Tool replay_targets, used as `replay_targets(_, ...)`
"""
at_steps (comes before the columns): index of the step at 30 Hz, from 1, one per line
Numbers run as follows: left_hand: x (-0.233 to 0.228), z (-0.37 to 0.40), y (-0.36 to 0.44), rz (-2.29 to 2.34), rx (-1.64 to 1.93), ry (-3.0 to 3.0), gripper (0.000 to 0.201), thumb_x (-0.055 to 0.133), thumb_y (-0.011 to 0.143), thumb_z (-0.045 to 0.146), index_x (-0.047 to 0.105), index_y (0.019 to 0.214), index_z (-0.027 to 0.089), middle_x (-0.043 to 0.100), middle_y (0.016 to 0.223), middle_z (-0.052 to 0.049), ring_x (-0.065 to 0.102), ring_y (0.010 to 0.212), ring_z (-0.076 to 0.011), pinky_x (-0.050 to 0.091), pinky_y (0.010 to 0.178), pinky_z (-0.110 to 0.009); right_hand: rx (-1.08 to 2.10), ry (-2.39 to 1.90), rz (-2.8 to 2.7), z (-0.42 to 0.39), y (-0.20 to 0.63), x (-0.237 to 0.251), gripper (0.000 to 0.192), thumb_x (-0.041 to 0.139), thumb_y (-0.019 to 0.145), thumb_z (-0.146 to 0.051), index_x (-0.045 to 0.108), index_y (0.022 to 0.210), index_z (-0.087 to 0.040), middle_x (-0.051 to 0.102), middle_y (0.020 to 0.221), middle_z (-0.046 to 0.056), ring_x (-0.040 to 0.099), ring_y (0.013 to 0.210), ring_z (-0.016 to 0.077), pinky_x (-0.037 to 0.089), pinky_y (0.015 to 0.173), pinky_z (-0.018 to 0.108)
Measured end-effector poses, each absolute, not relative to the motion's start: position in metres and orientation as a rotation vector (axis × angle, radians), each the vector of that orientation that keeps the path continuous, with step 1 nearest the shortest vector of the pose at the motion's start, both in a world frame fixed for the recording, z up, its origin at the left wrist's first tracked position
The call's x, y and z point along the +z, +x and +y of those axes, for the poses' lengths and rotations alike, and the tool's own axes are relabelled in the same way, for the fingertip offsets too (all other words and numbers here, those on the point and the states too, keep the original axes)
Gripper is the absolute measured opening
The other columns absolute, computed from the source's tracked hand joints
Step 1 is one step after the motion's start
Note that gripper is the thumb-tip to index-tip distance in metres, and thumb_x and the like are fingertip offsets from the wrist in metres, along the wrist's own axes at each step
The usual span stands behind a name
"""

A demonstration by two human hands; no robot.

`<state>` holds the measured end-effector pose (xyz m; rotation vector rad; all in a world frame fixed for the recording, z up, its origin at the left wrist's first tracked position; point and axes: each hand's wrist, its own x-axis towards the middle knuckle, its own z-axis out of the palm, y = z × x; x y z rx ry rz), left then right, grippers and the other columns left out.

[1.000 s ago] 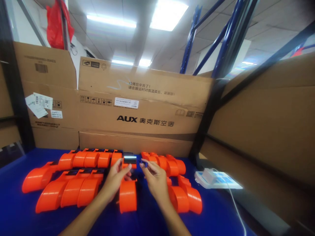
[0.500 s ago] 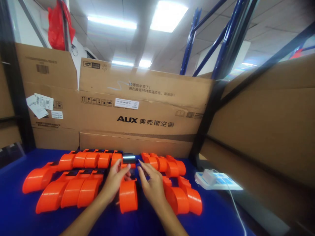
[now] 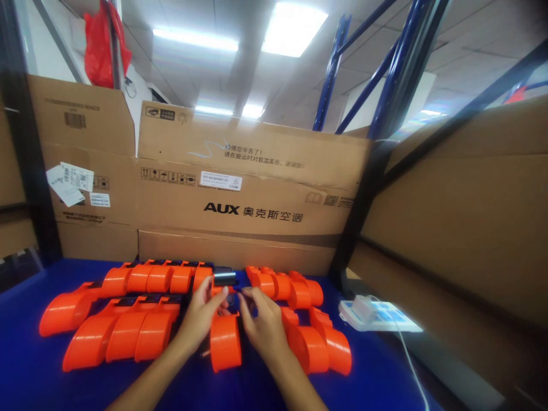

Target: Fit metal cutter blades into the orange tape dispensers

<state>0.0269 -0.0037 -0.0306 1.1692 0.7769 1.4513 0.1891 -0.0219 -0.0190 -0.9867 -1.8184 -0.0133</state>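
Holding an orange plastic piece (image 3: 225, 339) in the middle of the blue counter (image 3: 29, 371), both hands are working at its far end, where a dark block with a shiny strip (image 3: 225, 278) is sitting. The left hand (image 3: 199, 317) is gripping the piece from the left, thumb and fingers (image 3: 213, 283) closing up against that dark block. The right hand (image 3: 264, 325) is coming in from the other side, fingers pinching together right beside the block; can't tell if there's something tiny between them, it's too blurry.

Left of the hands, two rows of the same orange pieces (image 3: 124, 331) are lying side by side, touching each other. On the right, another bunch of orange pieces (image 3: 299, 308) is sitting just past the right hand. Further right, a white device with a cable (image 3: 368, 311) is resting on the counter edge. Big cardboard boxes (image 3: 252, 194) are standing behind everything, and a red bag (image 3: 100, 43) is hanging up top left.
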Motion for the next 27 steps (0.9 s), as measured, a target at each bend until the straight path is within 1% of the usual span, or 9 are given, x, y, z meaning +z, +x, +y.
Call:
replay_targets(4,-0.030,-0.006,0.028,0.755,1.444,1.154,0.039,0.074,0.077,0.043,0.058,0.102,0.019,0.062,0.071,0.002,0.060,0.062,-0.0133,0.056,0.064,-0.028,-0.036,-0.931,-1.843,-0.023,0.189,-0.019,0.009,0.054,0.095,-0.022,0.062,0.098,-0.021,0.072,0.096,0.008,0.070,0.088,0.0216,0.055,0.078,0.032)
replay_targets(8,-0.029,-0.006,0.028,0.738,1.436,1.090,0.039,0.076,0.076,0.042,0.058,0.101,0.019,0.063,0.070,0.001,0.061,0.060,-0.0136,0.055,0.062,-0.028,-0.021,-0.915,-1.846,-0.025,0.190,-0.016,0.011,0.055,0.094,-0.022,0.064,0.100,-0.021,0.072,0.099,0.009,0.069,0.094,0.0232,0.054,0.084,0.035)
replay_targets(12,-0.024,-0.008,0.027,0.671,1.378,0.989,0.038,0.076,0.077,0.040,0.059,0.103,0.018,0.066,0.074,-0.001,0.062,0.057,-0.0126,0.052,0.059,-0.024,0.183,-0.933,-1.690,-0.027,0.190,-0.008,0.016,0.057,0.094,-0.029,0.066,0.104,-0.023,0.072,0.102,0.008,0.068,0.095,0.0241,0.054,0.083,0.036)
replay_targets(14,-0.020,-0.010,0.026,0.620,1.321,0.992,0.047,0.077,0.077,0.037,0.057,0.116,0.019,0.069,0.080,-0.004,0.065,0.057,-0.0142,0.052,0.059,-0.026,0.409,-0.915,-1.556,-0.026,0.189,-0.005,0.024,0.055,0.095,-0.035,0.064,0.114,-0.023,0.072,0.105,0.008,0.068,0.096,0.0239,0.054,0.083,0.036)
replay_targets(17,-0.016,-0.015,0.025,0.546,1.189,1.020,0.075,0.078,0.076,0.035,0.041,0.140,0.024,0.072,0.088,-0.007,0.070,0.060,-0.0197,0.054,0.061,-0.031,0.751,-0.835,-1.456,-0.024,0.191,-0.002,0.036,0.054,0.095,-0.042,0.057,0.127,-0.025,0.070,0.112,0.007,0.067,0.099,0.0232,0.053,0.087,0.036)
replay_targets(20,-0.015,-0.020,0.025,0.482,1.029,0.984,0.087,0.078,0.077,0.037,0.030,0.149,0.028,0.073,0.095,-0.012,0.074,0.066,-0.0263,0.056,0.063,-0.036,0.961,-0.770,-1.486,-0.022,0.195,-0.001,0.039,0.054,0.094,-0.045,0.057,0.128,-0.026,0.069,0.110,0.006,0.066,0.098,0.0231,0.052,0.088,0.036)
replay_targets(22,-0.014,-0.024,0.025,0.457,0.980,0.961,0.085,0.078,0.076,0.037,0.033,0.148,0.029,0.073,0.103,-0.014,0.075,0.073,-0.0296,0.057,0.066,-0.039,0.993,-0.760,-1.498,-0.021,0.196,-0.001,0.040,0.055,0.093,-0.047,0.057,0.126,-0.024,0.069,0.104,0.007,0.066,0.093,0.0233,0.052,0.084,0.035)
replay_targets(25,-0.012,-0.028,0.027,0.439,0.999,1.001,0.075,0.083,0.071,0.030,0.050,0.138,0.027,0.069,0.117,-0.015,0.075,0.083,-0.0304,0.057,0.073,-0.040,0.899,-0.797,-1.480,-0.021,0.195,-0.002,0.038,0.055,0.092,-0.048,0.056,0.121,-0.023,0.068,0.094,0.006,0.065,0.083,0.0214,0.053,0.075,0.032)
replay_targets(27,-0.011,-0.028,0.027,0.446,1.027,1.049,0.066,0.083,0.071,0.031,0.057,0.131,0.025,0.067,0.122,-0.015,0.074,0.086,-0.0301,0.058,0.073,-0.039,0.845,-0.803,-1.490,-0.021,0.191,-0.003,0.037,0.057,0.091,-0.048,0.054,0.118,-0.023,0.067,0.087,0.004,0.064,0.076,0.0197,0.052,0.069,0.030)
